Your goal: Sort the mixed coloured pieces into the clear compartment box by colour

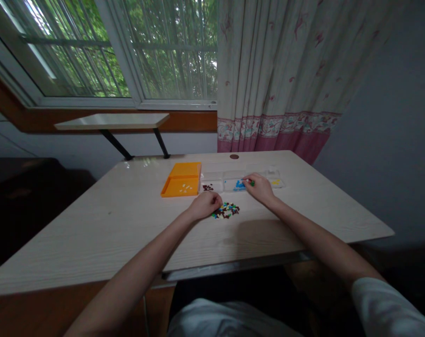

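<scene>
A small heap of mixed pieces, in brown, white, blue, green and yellow, lies on the table. At the heap's upper left edge is my left hand, its fingers curled together; whatever they hold is hidden. My right hand is over a clear plastic compartment box, with fingertips pinched near the blue pieces. Green shows by these fingers, but I cannot tell whether it is held or lies behind them. Brown pieces sit in the left compartment, yellow pieces in the right one.
An orange open case with several white pieces stands left of the clear box. The wooden table has a raised shelf at its back left and a round brown cable hole. A curtain hangs behind.
</scene>
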Demonstrator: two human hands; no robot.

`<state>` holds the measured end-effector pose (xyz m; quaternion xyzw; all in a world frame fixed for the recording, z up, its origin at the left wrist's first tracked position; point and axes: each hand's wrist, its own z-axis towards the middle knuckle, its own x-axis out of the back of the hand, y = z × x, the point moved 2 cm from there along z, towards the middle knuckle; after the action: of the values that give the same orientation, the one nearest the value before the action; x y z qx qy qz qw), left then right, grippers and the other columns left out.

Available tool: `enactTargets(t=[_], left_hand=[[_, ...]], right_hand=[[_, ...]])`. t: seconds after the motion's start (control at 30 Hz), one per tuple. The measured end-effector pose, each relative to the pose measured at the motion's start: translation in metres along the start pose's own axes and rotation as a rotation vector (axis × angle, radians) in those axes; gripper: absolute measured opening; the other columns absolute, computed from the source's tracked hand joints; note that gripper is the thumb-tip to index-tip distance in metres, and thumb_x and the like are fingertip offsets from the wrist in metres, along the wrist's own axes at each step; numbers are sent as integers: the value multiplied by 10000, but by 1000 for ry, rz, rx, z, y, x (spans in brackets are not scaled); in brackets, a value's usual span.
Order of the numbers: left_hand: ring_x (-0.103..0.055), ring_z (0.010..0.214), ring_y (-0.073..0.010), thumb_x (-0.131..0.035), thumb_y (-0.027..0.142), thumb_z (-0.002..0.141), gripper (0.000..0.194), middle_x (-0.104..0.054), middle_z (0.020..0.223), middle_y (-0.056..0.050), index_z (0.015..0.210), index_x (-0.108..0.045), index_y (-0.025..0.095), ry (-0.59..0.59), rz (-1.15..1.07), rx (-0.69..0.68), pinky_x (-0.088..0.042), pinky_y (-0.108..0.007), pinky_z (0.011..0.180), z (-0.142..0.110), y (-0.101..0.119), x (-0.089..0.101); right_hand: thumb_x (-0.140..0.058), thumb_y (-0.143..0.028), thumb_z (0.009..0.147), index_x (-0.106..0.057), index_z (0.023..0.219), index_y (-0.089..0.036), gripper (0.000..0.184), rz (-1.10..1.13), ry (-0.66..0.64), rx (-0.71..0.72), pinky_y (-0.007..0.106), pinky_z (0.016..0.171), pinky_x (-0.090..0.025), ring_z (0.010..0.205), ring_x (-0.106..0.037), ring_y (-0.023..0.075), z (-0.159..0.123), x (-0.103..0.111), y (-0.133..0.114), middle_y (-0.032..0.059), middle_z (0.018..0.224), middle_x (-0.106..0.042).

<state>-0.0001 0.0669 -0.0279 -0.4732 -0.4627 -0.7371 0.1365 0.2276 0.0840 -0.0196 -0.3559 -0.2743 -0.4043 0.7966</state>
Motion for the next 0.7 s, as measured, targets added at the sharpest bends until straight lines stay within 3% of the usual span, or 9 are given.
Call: enactTargets(t=[0.23,0.47,0.7], left_hand=[[-538,596,-118,-502,199,715,207,-631,678,-32,808,-674,131,-24,10,-23,-380,-193,552,-3,2,3],[-549,637,-119,-505,145,696,221,-650,710,-38,805,-698,142,-42,28,-76,-394,-188,596,-5,7,7],[-539,624,-114,-478,112,700,203,-635,696,-29,766,-669,128,-74,47,-80,-388,-187,585,-5,10,7]], right_hand=[[-499,-261,831,-666,912,-190,199,13,-87,28,246,674,-421,728,-567,147,-4,3,-6,39,796,-631],[-503,-240,837,-659,881,-189,170,91,-216,212,220,673,-408,723,-565,130,-17,-1,-30,34,792,-632],[-511,-228,838,-650,856,-176,149,109,-264,354,214,636,-391,692,-558,124,-27,-5,-45,36,747,-624]])
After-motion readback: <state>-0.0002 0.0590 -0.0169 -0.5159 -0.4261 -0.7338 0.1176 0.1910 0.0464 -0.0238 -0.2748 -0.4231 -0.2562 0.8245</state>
